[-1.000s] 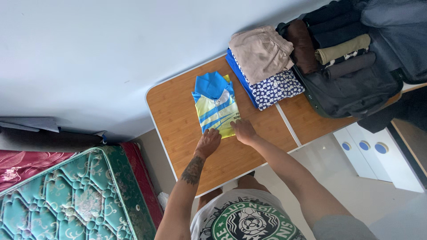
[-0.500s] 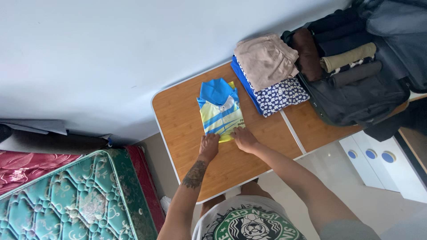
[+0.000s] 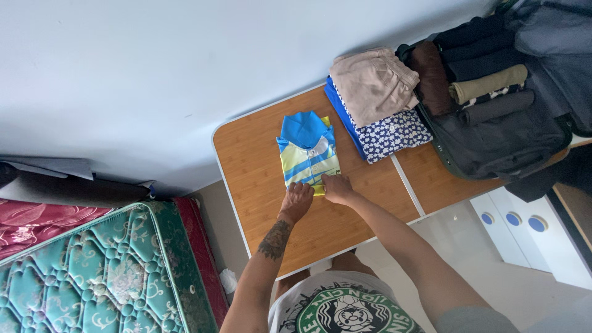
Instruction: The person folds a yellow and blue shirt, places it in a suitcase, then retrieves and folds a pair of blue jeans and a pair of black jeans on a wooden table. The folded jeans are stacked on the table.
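A folded polo shirt [image 3: 306, 151], blue at the collar with yellow and blue stripes, lies on a wooden folding table [image 3: 253, 166]. Both hands rest on the shirt's near edge. My left hand [image 3: 297, 201] presses its lower left corner, fingers bent over the fabric. Beside it, my right hand [image 3: 337, 187] pinches the lower right corner. Whether either hand grips or only presses the cloth is hard to tell.
A stack of folded clothes [image 3: 376, 98], beige over blue-and-white floral over blue, sits at the table's far right. An open black suitcase [image 3: 502, 111] packed with rolled dark garments lies beyond it. A green quilted mattress [image 3: 92, 271] stands at the lower left, and a white cabinet [image 3: 524, 234] is below the table's right end.
The camera view has shifted slightly. Both hands stay at the shirt's near edge, drawn a little closer together along the hem.
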